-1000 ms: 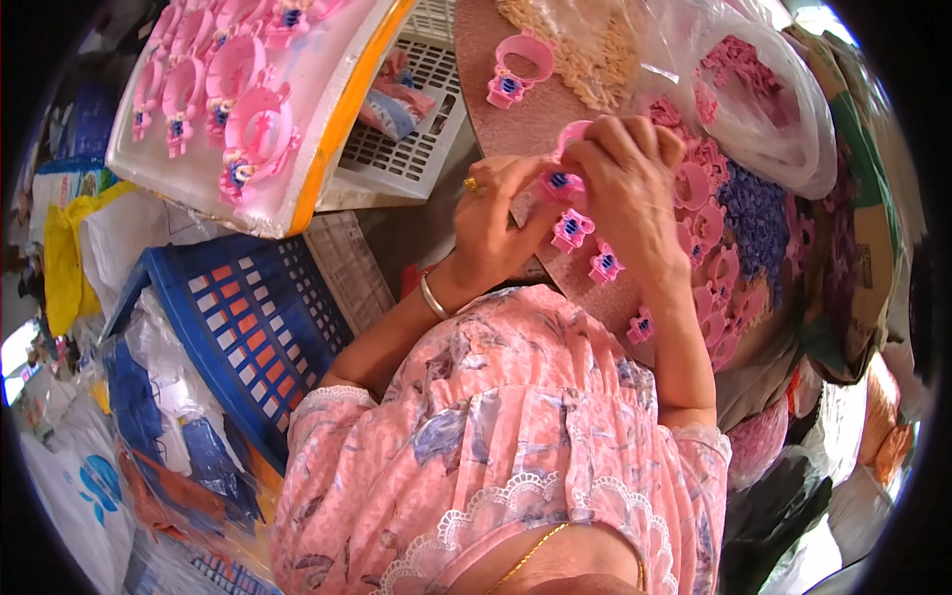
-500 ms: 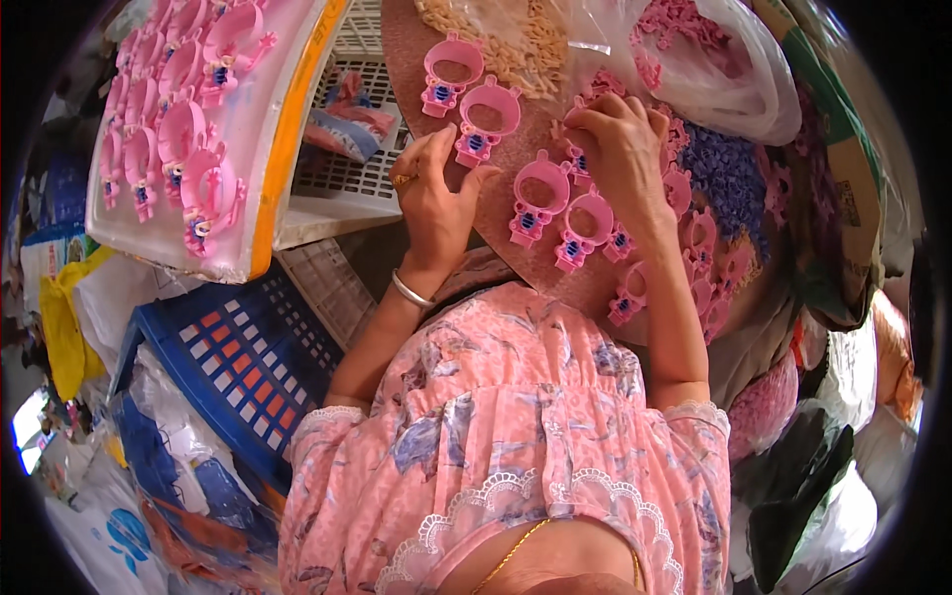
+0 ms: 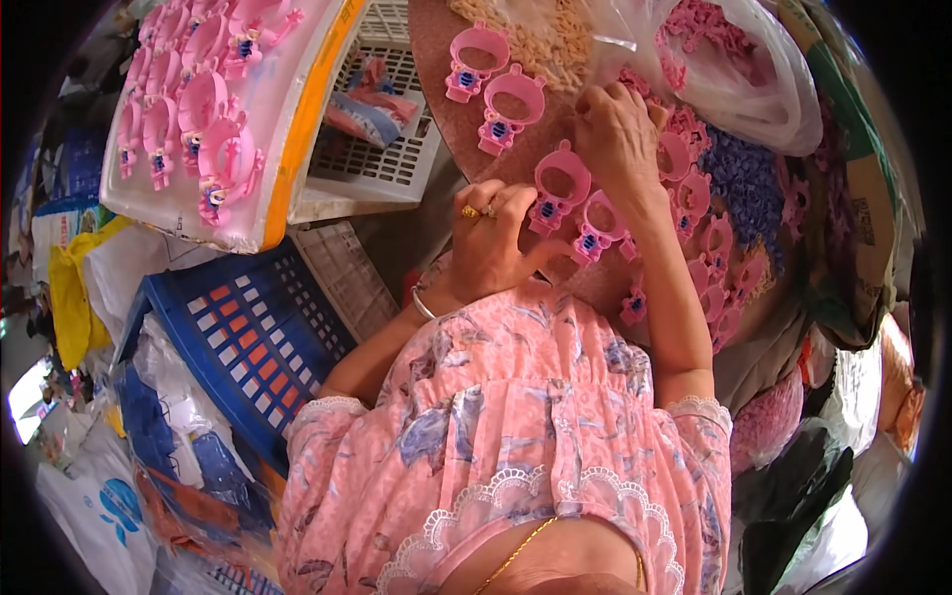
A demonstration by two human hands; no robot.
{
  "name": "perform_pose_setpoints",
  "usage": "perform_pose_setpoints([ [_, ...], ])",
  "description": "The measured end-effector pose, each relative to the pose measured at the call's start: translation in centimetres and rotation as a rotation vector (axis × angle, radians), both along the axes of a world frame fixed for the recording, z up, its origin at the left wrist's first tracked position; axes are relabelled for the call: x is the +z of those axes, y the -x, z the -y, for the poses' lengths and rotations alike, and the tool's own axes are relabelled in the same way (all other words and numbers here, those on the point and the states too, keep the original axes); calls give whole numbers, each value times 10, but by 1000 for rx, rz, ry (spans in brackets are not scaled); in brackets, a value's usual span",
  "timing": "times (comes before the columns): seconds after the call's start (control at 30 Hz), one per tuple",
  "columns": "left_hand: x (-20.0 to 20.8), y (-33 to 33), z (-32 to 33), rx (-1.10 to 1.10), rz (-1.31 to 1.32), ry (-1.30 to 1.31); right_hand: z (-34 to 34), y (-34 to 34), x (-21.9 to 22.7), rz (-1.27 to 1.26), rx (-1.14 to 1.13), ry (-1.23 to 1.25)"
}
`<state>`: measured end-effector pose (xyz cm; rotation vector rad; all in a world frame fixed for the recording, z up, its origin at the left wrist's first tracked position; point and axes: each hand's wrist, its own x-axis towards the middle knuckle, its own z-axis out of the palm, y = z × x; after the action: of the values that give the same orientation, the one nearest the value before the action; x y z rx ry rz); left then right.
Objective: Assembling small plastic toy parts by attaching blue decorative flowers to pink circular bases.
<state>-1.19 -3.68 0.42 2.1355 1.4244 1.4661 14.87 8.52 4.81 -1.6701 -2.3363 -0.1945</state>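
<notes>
My left hand, wearing rings, is at the near edge of the brown board. Its thumb is spread from the fingers, and the fingertips come up beside a pink ring-shaped plastic piece with a blue-striped figure. Another such piece lies just right of it. Farther off, two more pink pieces lie side by side. My right hand is over the board's far middle with fingertips pinched together; whatever they hold is hidden beneath them.
Small peach parts, blue parts and a plastic bag of pink parts cover the far side. At left, a white foam tray holds rows of pink pieces. A blue basket and white crate stand nearby.
My left hand has moved right and nearer to me, from the farther pink pieces to the middle ones. My right hand stays pinched, slightly farther away. The whole view has shifted a little.
</notes>
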Motion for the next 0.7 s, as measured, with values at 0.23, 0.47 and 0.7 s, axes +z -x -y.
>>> perform_pose_setpoints([
  [0.23,-1,-1,-5,31,-72,64,28,-5,35,-710,40,219],
  [0.47,-8,-1,-8,48,-23,79,54,-15,23,-409,312,49],
  [0.7,-8,1,-9,-11,38,86,69,-2,7,-439,387,15],
])
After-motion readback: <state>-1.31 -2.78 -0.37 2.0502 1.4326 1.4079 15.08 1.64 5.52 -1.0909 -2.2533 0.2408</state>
